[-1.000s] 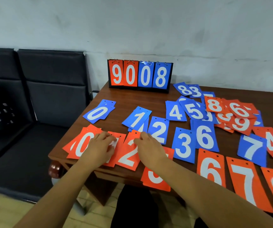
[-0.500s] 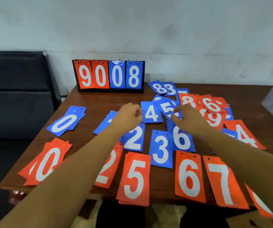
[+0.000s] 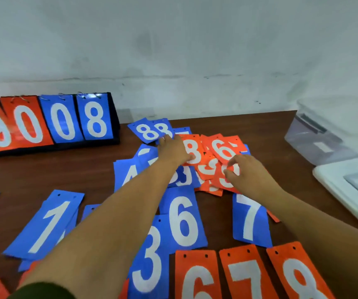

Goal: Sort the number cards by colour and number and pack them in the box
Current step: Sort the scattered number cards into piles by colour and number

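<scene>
Orange and blue number cards lie spread over the brown table [image 3: 65, 173]. At the back, a mixed pile holds two blue 8 cards [image 3: 149, 131], an orange 8 card [image 3: 195, 148], an orange 6 card [image 3: 223, 147] and an orange 9 card [image 3: 225, 182]. My left hand [image 3: 173, 151] lies flat on the pile, fingers over the edges of the blue 8 and orange 8 cards. My right hand [image 3: 247, 172] has thumb and fingers curled, pinching the orange 9 card. Nearer lie blue 1 [image 3: 48, 225], blue 3 [image 3: 148, 257], blue 6 [image 3: 182, 219] and blue 7 [image 3: 249, 219].
A clear plastic box [image 3: 320, 139] stands at the back right, its white lid [image 3: 346, 190] beside it. A black scoreboard stand [image 3: 44, 121] showing 9008 sits at the back left. Orange 6, 7 and 8 cards [image 3: 245, 277] line the front edge.
Both hands moved from the orange cards at the front left to the mixed pile at the back. The view has swung right, and the box and lid are now in sight.
</scene>
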The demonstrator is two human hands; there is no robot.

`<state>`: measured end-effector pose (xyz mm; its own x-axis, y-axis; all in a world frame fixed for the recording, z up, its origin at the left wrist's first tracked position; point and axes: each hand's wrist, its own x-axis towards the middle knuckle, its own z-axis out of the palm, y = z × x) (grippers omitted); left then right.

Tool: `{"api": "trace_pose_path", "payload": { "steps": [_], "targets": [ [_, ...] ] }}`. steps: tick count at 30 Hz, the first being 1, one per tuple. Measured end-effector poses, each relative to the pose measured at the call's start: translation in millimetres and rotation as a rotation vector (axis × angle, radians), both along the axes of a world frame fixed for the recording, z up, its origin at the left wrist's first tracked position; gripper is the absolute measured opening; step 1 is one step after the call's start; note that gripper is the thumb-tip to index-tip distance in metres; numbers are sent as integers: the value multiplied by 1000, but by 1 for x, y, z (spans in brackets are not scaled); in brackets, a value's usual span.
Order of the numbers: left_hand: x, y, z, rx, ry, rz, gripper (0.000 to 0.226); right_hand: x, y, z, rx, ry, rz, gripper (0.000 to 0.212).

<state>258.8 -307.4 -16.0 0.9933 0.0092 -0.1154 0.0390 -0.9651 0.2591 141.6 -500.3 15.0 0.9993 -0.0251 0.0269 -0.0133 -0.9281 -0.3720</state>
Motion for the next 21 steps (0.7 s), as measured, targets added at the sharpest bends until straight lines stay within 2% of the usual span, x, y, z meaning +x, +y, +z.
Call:
{"api": "trace_pose_path", "payload": {
  "steps": [2, 5, 9, 12, 17, 19, 21],
  "targets": [
    [8, -1, -11, 8, -44, 22, 87, 17, -5, -4, 2, 4, -38, 37],
    [11, 4, -16, -80, -126, 4, 77, 54, -10, -7, -9, 26, -102, 42],
    [3, 17, -8, -336, -273, 47, 57, 99, 1, -12, -60, 123, -199, 71],
    [-13, 27, 10, -605, -258, 103, 37, 117, 11, -19, -180, 184, -251, 85],
    [-48, 50, 31, -950, -142, 124, 20, 128, 12, -22, -111, 211, -361, 81],
    [-59, 57, 32, -978, -115, 156, 17, 127, 9, -19, -53, 109, -353, 57],
    [-68, 62, 32, -1000, -103, 183, 17, 122, 5, -10, 130, -21, -305, 31]
  ]
}}
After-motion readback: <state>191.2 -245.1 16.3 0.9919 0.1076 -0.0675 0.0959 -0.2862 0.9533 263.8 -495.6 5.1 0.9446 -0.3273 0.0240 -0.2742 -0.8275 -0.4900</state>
